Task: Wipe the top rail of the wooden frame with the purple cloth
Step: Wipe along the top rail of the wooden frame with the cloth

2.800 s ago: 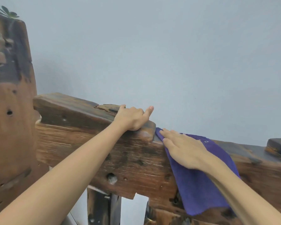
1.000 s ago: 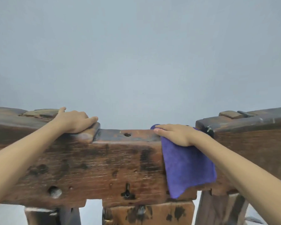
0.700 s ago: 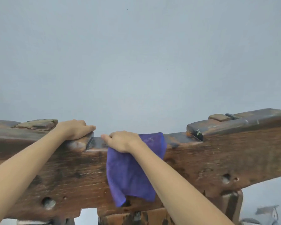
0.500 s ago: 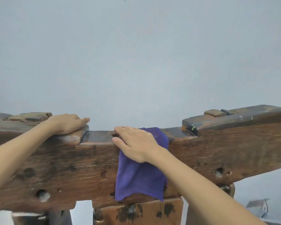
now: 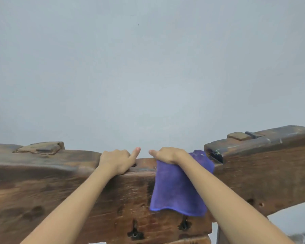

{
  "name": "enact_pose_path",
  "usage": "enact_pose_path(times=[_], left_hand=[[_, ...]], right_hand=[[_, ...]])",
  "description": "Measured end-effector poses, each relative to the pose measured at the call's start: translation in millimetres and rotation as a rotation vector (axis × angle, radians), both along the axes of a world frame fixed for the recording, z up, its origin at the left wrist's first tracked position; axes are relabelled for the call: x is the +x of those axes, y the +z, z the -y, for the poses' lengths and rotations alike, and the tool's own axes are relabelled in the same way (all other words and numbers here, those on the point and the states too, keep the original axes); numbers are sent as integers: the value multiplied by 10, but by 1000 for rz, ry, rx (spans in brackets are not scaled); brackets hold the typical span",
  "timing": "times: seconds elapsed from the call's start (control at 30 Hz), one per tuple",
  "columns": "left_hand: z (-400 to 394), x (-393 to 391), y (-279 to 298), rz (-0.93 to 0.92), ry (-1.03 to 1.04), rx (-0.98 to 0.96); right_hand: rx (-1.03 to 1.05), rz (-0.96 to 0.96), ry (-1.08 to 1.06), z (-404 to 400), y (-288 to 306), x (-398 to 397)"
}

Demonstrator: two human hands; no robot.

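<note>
Purple cloth (image 5: 179, 187) lies draped over the recessed middle stretch of the top rail (image 5: 144, 162), most of it hanging down the front face of the frame (image 5: 60, 191). The right hand (image 5: 167, 154) presses it onto the rail, fingers curled over the far edge and gripping the fabric, thumb extended to the left. The left hand (image 5: 115, 161) rests on bare wood just beside it, fingers bent over the edge, holding nothing but the rail.

Handling judgement: the cloth appears light, soft and limp; it folds freely and offers no stiffness. It is best held where it crosses the rail, bunched under the palm, so the loose flap does not drag. The rail looks heavy, rigid and rough, with holes and raised blocks (image 5: 239, 136) at each side that may snag the fabric.
</note>
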State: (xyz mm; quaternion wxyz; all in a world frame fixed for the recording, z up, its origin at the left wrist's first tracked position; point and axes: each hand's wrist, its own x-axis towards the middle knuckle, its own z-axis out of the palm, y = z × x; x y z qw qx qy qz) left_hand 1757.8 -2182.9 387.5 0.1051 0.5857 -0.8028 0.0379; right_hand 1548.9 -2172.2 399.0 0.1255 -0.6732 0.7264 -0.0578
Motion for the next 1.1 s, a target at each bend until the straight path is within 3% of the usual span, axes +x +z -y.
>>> enact_pose_path(times=[0.1,0.2,0.33,0.47,0.57,0.9,1.1], left_hand=[[25,-121,52,-122,-89,276],[64,-70,32,-129,-121,274],[81,-77,-26,-125,-157,210],[120,-66,-10,-143,-197,180],[149,-25,-2,-199,-217,213],[146,50,-32,-262,-250,243],[137,63,-18,-272,-262,248]], right_hand=[[-223,-98,151,-491,-155,106],[-416,-103,210,-852,-294,-61],[-293,-64,44,-719,-185,-454],[17,-50,-111,-187,67,-554],[48,-61,-160,-50,80,-430],[-437,-265,53,-857,-309,-805],[-32,-207,16,-200,-8,-728]])
